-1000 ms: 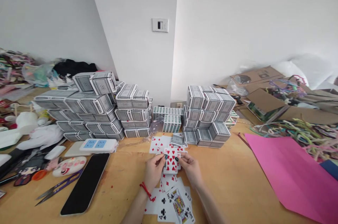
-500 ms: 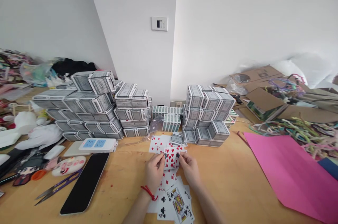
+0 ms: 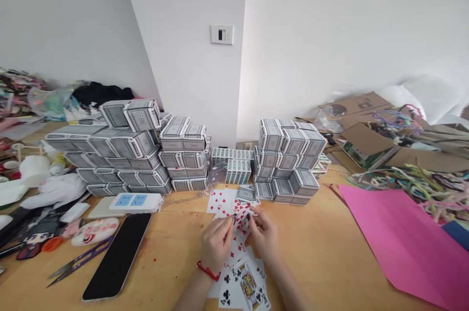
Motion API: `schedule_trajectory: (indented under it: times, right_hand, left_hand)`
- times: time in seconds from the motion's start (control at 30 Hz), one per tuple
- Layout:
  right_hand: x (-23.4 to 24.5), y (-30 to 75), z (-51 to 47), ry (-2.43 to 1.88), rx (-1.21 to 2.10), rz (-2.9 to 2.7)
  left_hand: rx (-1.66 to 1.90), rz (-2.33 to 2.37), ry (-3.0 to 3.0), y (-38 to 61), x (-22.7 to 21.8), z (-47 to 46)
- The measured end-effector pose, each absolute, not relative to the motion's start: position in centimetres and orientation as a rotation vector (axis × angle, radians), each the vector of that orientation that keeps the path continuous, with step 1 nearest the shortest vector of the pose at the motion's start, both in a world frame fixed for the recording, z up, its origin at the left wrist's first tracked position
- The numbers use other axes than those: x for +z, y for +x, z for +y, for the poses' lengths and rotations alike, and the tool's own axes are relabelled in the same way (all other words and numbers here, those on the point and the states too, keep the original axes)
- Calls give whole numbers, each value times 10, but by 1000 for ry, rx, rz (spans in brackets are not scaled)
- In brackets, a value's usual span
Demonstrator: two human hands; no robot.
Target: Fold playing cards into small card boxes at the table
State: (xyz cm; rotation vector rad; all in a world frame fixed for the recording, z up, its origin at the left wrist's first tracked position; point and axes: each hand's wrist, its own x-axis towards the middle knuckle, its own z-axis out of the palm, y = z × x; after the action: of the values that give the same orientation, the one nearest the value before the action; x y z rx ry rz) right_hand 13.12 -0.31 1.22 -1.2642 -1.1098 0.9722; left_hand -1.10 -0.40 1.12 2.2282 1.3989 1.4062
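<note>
My left hand [image 3: 219, 241], with a red cord on its wrist, is closed in a pinch at the left side of a red-pip playing card [image 3: 241, 214]. At its right side my right hand [image 3: 264, 236] pinches too. The card looks bent or tipped between the fingertips; its exact shape is hard to make out. Loose cards lie beneath and around my hands: a king of clubs [image 3: 248, 282] and a four of clubs [image 3: 226, 296] nearer me, a diamonds card [image 3: 217, 200] beyond. A small grey-backed card block [image 3: 245, 193] sits just past my hands.
Stacked card blocks stand at left [image 3: 120, 142] and right [image 3: 284, 155], with green-edged card decks [image 3: 238, 173] between. On the left lie a phone [image 3: 119, 255], thread snips [image 3: 78, 262] and a power strip [image 3: 135, 201]. Pink paper [image 3: 399, 238] and cardboard boxes [image 3: 370, 145] are at right.
The nine of hearts faced me flat between my hands; now it is tipped or bent and its face shows less. My left hand has turned slightly and moved a little lower.
</note>
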Motion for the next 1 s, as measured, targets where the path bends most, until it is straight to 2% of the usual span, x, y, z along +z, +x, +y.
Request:
schedule_trajectory:
  times: [0.23,0.5,0.7,1.0]
  right_hand:
    - [16,132,-4,-1265,973,-1092]
    - [6,129,-10,-1423,612,-1228]
    - [8,129,-10,-1421,539,-1268]
    - [10,130,-11,-1356,765,-1163]
  left_hand:
    - [1400,1401,2322,-10,11,-7]
    - [1546,1338,2336,-1,16,-8]
    - [1567,1322,2338,1,17,-8]
    - [1574,1325,2249,6,19,-13]
